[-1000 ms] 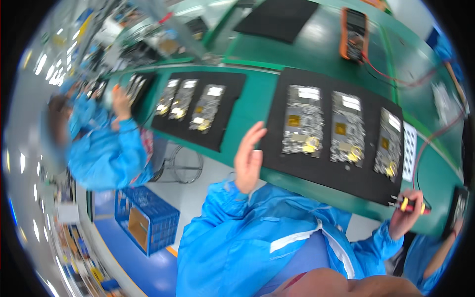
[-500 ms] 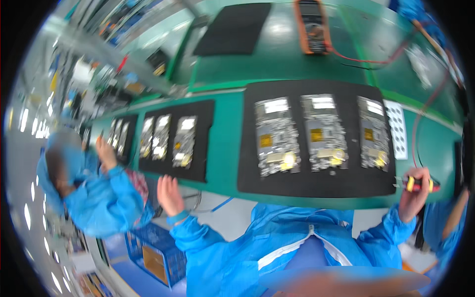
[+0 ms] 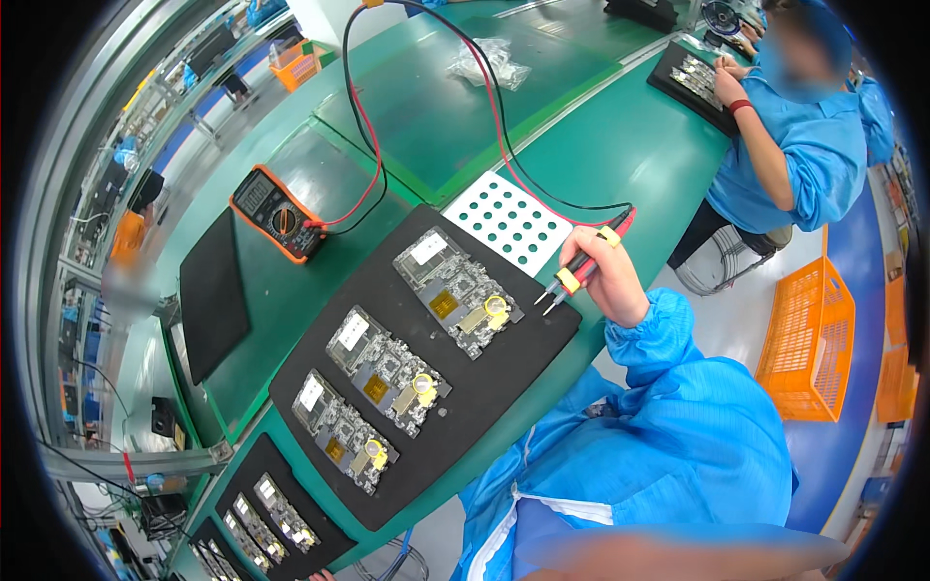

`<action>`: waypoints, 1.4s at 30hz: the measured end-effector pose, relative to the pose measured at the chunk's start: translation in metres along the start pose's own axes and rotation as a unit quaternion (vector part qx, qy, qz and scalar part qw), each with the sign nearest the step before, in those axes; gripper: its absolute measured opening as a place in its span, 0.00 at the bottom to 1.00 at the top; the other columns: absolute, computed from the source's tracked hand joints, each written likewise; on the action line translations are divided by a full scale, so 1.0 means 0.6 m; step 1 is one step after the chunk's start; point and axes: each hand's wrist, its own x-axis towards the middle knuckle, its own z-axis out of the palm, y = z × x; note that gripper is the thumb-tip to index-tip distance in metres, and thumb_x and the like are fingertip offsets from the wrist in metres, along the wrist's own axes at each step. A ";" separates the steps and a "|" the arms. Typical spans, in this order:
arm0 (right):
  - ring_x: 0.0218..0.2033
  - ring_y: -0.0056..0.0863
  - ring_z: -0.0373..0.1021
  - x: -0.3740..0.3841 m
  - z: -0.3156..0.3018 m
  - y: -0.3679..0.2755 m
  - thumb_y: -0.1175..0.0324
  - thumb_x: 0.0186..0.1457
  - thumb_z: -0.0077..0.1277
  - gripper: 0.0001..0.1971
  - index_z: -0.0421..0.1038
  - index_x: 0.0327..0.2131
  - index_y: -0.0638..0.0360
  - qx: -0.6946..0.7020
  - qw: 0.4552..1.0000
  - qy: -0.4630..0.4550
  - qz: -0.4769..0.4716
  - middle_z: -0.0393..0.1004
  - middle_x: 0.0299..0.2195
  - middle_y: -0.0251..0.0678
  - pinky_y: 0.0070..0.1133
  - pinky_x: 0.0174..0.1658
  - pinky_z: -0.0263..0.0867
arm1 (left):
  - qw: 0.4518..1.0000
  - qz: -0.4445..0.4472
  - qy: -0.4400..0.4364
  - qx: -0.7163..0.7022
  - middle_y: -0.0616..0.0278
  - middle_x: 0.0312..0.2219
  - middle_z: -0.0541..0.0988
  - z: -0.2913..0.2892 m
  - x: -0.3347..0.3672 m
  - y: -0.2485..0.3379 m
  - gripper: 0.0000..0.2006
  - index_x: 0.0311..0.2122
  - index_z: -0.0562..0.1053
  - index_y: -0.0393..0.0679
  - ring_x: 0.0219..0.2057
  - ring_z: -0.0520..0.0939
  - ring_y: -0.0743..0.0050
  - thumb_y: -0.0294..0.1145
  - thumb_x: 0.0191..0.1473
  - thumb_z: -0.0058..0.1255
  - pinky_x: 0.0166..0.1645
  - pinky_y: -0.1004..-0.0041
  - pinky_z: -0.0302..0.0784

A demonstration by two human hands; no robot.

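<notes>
My right hand (image 3: 612, 279) is closed around a pair of multimeter probes (image 3: 577, 275), banded with yellow. Their bare metal tips hang over the right end of a black mat (image 3: 494, 387), apart from the circuit boards. Three boards lie on this mat: a right-hand board (image 3: 463, 283), a middle board (image 3: 392, 373) and a left board (image 3: 341, 436). Each carries a white label and a round yellow-rimmed part. Red and black leads run from the probes to an orange-edged multimeter (image 3: 278, 215). Only a sliver of my left hand (image 3: 322, 575) shows at the lower edge, its fingers mostly cut off.
A white plate with round holes (image 3: 536, 215) lies beside the mat. Farther left are a bare black mat (image 3: 213, 300) and another mat with boards (image 3: 315, 542). A co-worker (image 3: 809, 145) handles boards at far right. An orange crate (image 3: 804, 339) stands on the floor.
The view has swung toward the right, bringing the co-worker and orange crate into sight. My left hand has nearly left the picture. My right hand still holds the probes by the mat's right end.
</notes>
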 end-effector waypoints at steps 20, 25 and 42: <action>0.28 0.18 0.60 0.025 -0.098 0.021 0.61 0.66 0.39 0.11 0.62 0.34 0.59 0.056 0.996 -0.062 -0.001 0.63 0.28 0.32 0.15 0.30 0.56 | 0.925 -0.062 -0.164 -0.338 0.56 0.42 0.79 -0.047 0.014 0.004 0.13 0.41 0.72 0.38 0.45 0.80 0.59 0.25 0.49 0.44 0.51 0.59 0.76; 0.28 0.19 0.59 0.032 -0.098 0.025 0.62 0.65 0.40 0.11 0.62 0.33 0.59 0.058 0.996 -0.065 0.001 0.62 0.27 0.33 0.16 0.30 0.56 | 0.898 -0.048 -0.200 -0.388 0.56 0.42 0.79 -0.016 -0.051 0.004 0.13 0.40 0.72 0.38 0.45 0.80 0.59 0.23 0.48 0.44 0.51 0.57 0.76; 0.28 0.21 0.60 0.028 -0.120 0.032 0.61 0.65 0.38 0.12 0.63 0.33 0.60 0.058 0.996 -0.073 -0.010 0.64 0.27 0.33 0.19 0.32 0.58 | 0.857 -0.104 -0.343 -0.371 0.55 0.50 0.76 0.149 -0.248 -0.004 0.21 0.51 0.71 0.36 0.53 0.74 0.60 0.20 0.50 0.41 0.61 0.58 0.67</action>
